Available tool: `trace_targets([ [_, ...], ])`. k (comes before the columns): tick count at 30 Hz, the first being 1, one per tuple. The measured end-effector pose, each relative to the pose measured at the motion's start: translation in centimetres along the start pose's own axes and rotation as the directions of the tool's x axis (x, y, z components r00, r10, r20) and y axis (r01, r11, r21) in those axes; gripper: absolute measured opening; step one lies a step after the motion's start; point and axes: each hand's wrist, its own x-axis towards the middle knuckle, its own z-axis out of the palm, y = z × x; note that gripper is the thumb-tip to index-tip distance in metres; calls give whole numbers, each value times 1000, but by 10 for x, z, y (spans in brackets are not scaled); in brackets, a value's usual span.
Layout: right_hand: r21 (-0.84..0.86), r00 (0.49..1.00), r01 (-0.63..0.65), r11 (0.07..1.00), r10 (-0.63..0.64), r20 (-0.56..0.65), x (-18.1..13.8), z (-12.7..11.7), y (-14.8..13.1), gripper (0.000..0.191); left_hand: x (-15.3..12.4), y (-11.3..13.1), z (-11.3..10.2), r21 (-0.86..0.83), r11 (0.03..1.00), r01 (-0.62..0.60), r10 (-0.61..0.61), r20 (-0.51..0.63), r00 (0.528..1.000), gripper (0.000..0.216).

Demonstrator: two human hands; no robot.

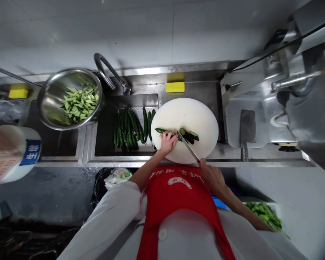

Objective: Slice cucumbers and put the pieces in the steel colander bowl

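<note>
A round white cutting board lies on the steel counter. On it a dark green cucumber lies crosswise, and my left hand presses down on it with curled fingers. My right hand grips the handle of a knife, whose blade slants up to the cucumber just right of my left fingers. A few cut cucumber pieces lie to the right of the blade.
Several whole cucumbers lie in the sink left of the board, under a tap. A steel bowl of sliced cucumber stands further left. A slicing machine fills the right. Yellow sponges sit at the back.
</note>
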Motion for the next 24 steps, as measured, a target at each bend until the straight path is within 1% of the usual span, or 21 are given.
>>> trace_targets([
  [4,-5,1000,8,1000,-8,9,3,-3,2,33,4,2,2,-16,1000,13,-13,10,1000,29],
  [8,-1,999,-5,1000,5,51,16,-2,-4,33,4,3,2,-30,999,24,-24,17,1000,29],
  [10,36,997,-12,999,9,76,24,0,-8,31,3,-1,1,-51,998,24,-23,16,1000,28],
  [13,69,995,-24,997,17,97,32,-2,-10,28,1,-15,-2,-94,995,15,-17,-16,1000,27],
  [16,60,996,-34,998,29,88,27,-7,-8,27,2,-31,-4,-99,995,-18,12,-67,998,26],
  [18,45,998,-36,998,34,59,20,-10,-8,29,2,-37,-4,-84,995,-48,42,-81,996,26],
  [21,29,1000,-12,1000,11,28,9,-14,-15,31,3,-37,-2,-74,995,-61,56,-80,995,25],
  [24,21,999,11,1000,-12,40,9,-14,-25,31,3,-35,0,-79,994,-70,63,-84,994,25],
])
